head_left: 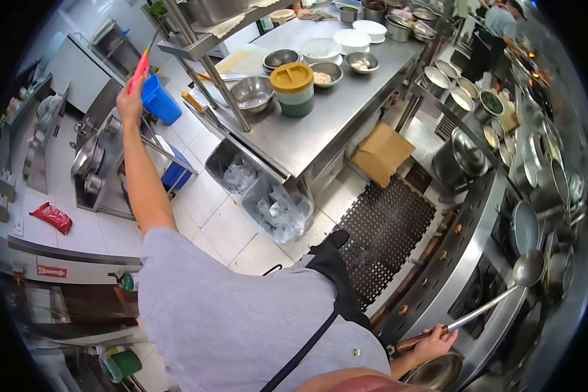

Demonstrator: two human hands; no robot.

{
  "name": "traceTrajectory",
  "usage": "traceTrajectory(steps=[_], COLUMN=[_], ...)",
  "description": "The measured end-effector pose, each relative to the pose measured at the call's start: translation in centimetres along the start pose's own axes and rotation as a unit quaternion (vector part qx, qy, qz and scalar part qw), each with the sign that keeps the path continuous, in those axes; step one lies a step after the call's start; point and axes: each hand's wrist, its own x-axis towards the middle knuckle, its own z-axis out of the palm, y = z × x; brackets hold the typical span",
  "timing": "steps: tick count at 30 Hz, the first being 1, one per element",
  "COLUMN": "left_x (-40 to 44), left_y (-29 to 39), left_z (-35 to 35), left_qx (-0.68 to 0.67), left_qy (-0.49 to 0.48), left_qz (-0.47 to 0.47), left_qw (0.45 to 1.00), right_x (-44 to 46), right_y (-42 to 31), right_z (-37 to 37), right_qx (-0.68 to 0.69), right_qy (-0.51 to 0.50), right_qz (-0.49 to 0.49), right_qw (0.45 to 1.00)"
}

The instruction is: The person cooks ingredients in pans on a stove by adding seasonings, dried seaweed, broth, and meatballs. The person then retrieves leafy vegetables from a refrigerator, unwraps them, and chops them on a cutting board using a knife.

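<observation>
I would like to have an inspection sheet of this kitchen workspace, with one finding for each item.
Surface: steel counter bears metal bowls, white bowls and a yellow-lidded tub.
Job's things: ladle with wooden handle, reaching across the stove; pink-handled tool, kind unclear.
Clutter: open cardboard box near the perforated mat; a red packet lies at far left.
Hands: left hand, raised, grips the pink-handled tool; right hand grips the ladle's handle.
Cables: nothing seen for certain.
Surroundings: blue bin beyond the left forearm; another person stands near the stove's far end.
</observation>
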Motion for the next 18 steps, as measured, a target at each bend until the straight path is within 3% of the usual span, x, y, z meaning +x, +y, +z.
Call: traceTrajectory(steps=[2,4,6,8,10,12,13,14,15,16,17,18], left_x=[5.5,9.1,12.9,16.1,15.2,16.9,11.2,5.1,-0.2,-5.5,-10.0,-15.0], left_y=[-2.5,-1.8,-1.2,-0.3,1.2,-2.4,1.0,7.2,9.4,11.0,9.1,10.4], left_z=[2.4,5.3,8.3,10.8,13.3,11.8,12.4,12.9,15.8,17.7,19.7,24.3], left_qx=[0.064,0.106,0.058,0.127,-0.054,0.006,-0.068,0.137,-0.109,-0.018,-0.021,-0.095], left_qy=[-0.014,-0.022,-0.097,-0.156,-0.185,-0.106,0.058,0.163,0.248,0.266,0.136,-0.032], left_qz=[0.069,0.040,0.092,0.051,0.187,0.131,0.124,0.139,0.162,0.168,0.210,0.147], left_qw=[0.995,0.993,0.989,0.978,0.963,0.986,0.988,0.967,0.949,0.949,0.968,0.984], right_x=[2.1,3.2,3.8,5.0,5.3,6.1,6.3,6.4,6.4,6.3,6.6,6.7], right_y=[-1.4,-2.8,-4.7,-4.2,-5.0,-4.9,-5.0,-5.3,-5.5,-5.6,-5.2,-5.4], right_z=[3.6,6.6,9.7,11.6,13.4,14.3,14.9,15.5,16.1,16.5,16.7,17.0], right_qx=[-0.004,0.033,0.019,0.028,0.007,0.001,0.000,-0.005,-0.010,-0.016,-0.008,-0.012], right_qy=[-0.019,-0.055,-0.060,-0.076,-0.074,-0.095,-0.093,-0.085,-0.079,-0.075,-0.065,-0.059], right_qz=[-0.009,-0.002,0.019,-0.002,0.006,-0.001,0.010,0.014,0.021,0.029,0.031,0.034], right_qw=[1.000,0.998,0.998,0.997,0.997,0.995,0.996,0.996,0.997,0.997,0.997,0.998])
